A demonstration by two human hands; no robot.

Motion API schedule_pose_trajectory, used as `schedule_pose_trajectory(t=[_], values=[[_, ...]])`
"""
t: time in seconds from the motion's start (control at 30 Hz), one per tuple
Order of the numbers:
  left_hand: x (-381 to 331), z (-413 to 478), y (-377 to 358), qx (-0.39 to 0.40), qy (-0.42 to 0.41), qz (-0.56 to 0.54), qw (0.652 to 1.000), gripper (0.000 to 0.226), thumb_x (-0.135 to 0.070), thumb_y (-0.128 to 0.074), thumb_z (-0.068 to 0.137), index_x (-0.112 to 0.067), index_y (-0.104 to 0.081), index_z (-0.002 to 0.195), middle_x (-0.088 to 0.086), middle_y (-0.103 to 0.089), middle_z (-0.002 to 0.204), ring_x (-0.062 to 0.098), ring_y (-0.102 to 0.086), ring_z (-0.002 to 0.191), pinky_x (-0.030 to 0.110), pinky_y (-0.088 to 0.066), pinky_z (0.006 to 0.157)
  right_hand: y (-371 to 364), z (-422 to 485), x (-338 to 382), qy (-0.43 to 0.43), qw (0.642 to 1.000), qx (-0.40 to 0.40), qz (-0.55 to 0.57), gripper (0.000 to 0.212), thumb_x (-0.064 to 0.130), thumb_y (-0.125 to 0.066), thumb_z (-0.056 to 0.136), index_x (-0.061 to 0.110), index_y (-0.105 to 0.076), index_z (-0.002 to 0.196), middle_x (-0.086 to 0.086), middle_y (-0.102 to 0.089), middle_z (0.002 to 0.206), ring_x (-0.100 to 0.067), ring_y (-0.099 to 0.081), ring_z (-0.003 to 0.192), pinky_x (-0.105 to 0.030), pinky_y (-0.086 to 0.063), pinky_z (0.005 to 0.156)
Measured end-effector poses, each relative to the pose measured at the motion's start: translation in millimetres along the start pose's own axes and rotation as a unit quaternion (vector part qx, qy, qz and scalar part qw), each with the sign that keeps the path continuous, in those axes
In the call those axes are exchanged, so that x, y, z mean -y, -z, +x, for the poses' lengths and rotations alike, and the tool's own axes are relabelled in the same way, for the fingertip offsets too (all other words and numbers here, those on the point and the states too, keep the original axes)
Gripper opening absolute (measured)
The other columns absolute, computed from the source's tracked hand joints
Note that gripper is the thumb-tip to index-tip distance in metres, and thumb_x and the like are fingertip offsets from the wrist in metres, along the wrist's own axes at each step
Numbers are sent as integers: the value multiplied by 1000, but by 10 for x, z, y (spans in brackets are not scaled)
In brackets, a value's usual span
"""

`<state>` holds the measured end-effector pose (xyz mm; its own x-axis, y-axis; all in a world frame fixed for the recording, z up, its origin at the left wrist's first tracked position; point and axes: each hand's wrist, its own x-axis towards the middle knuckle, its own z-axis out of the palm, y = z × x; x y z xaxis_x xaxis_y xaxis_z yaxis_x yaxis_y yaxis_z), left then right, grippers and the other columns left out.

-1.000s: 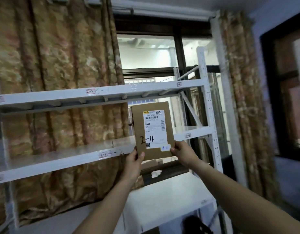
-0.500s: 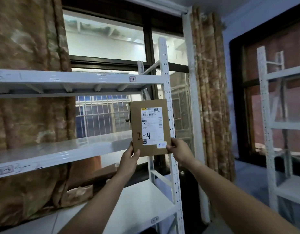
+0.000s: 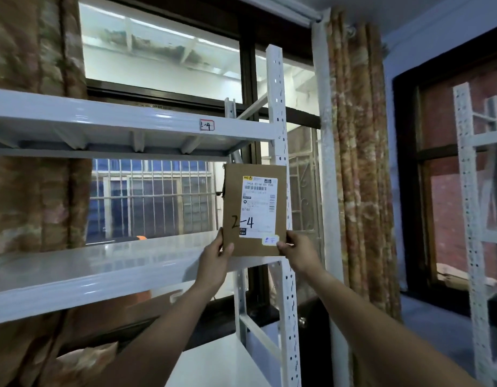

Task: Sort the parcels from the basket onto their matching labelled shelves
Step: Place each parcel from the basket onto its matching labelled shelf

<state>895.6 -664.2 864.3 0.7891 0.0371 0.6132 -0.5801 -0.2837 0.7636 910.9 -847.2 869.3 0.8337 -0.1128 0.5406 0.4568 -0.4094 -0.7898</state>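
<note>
Below the upper shelf point(image 3: 130, 121), toward its right end, we hold the parcel point(image 3: 254, 210) upright with arms stretched out, long axis vertical, printed face toward us. Our left hand point(image 3: 213, 256) pinches its lower left corner, thumb on the front, and our right hand point(image 3: 299, 254) pinches the lower right corner the same way; both hands are closed on it, and neither looks nearer to the shelf. The parcel's label carries a handwritten 2-4, and the tag point(image 3: 207, 125) on the upper shelf's front edge appears to end in 4, its first character unclear. We judge the coming move runs up and a little left: the parcel's top edge sits under the shelf lip, so it must rise past that lip, then tip flat beside the tag
</note>
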Motion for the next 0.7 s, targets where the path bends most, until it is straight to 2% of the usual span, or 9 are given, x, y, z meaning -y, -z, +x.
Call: schedule_pose_trajectory(t=[0.17,0.27,0.33,0.4,0.43,0.5,0.57,0.67,0.7], values=[[96,414,-202,-11,-13,40,999,45,-12,-42,99,-19,-37,142,7,-56,135,47,-48,119,55,-44,95,-10,485,-142,25,999,-24,-5,25,8,-50,95,9,-62,118,-2,-69,109,-18,-64,95,-32,-51,86],[180,618,-284,-29,-16,71,997,44,-11,-43,98,-17,-40,142,10,-59,131,48,-52,114,50,-47,90,-42,726,-206,35,999,-31,10,27,4,-50,94,7,-62,118,-7,-70,110,-24,-66,96,-40,-53,90],[276,732,-338,-41,-16,85,995,44,-10,-43,98,-17,-40,141,10,-59,130,37,-54,118,38,-44,93,-94,880,-262,37,999,-19,10,30,2,-48,94,5,-60,121,-11,-68,115,-27,-64,101,-44,-51,94],[370,824,-367,-44,-9,105,994,43,-10,-43,98,-14,-41,140,9,-59,129,28,-53,120,29,-39,92,-160,1017,-340,32,999,-4,11,32,2,-48,95,2,-56,126,-12,-66,116,-23,-61,99,-36,-49,92],[416,874,-382,-44,-6,116,992,42,-11,-44,98,-13,-42,139,10,-60,128,27,-54,120,28,-39,90,-191,1089,-393,32,999,2,10,32,4,-48,95,-1,-54,126,-11,-64,110,-20,-56,93,-30,-46,87],[494,965,-428,-49,0,137,989,40,-11,-44,98,-11,-44,138,10,-61,127,28,-55,118,30,-42,92,-239,1222,-523,38,999,9,-10,28,6,-48,96,-3,-56,121,-3,-58,97,-16,-52,86,-26,-40,77],[557,1027,-485,-56,7,149,987,39,-11,-44,98,-12,-45,137,10,-62,126,28,-56,116,34,-45,94,-269,1335,-637,46,998,14,-30,22,6,-49,95,3,-60,114,1,-60,94,-17,-59,87,-26,-45,74],[676,1109,-578,-83,6,192,978,38,-12,-42,98,-12,-44,136,11,-64,122,28,-60,107,34,-46,84,-298,1461,-744,69,996,35,-47,23,8,-50,95,7,-62,115,-3,-69,104,-17,-65,93,-23,-53,74],[709,1127,-590,-98,5,206,974,37,-13,-41,99,-12,-43,136,11,-65,119,28,-61,102,32,-44,78,-312,1487,-757,83,994,40,-66,23,10,-51,96,7,-62,116,-5,-70,108,-17,-65,95,-27,-54,78]])
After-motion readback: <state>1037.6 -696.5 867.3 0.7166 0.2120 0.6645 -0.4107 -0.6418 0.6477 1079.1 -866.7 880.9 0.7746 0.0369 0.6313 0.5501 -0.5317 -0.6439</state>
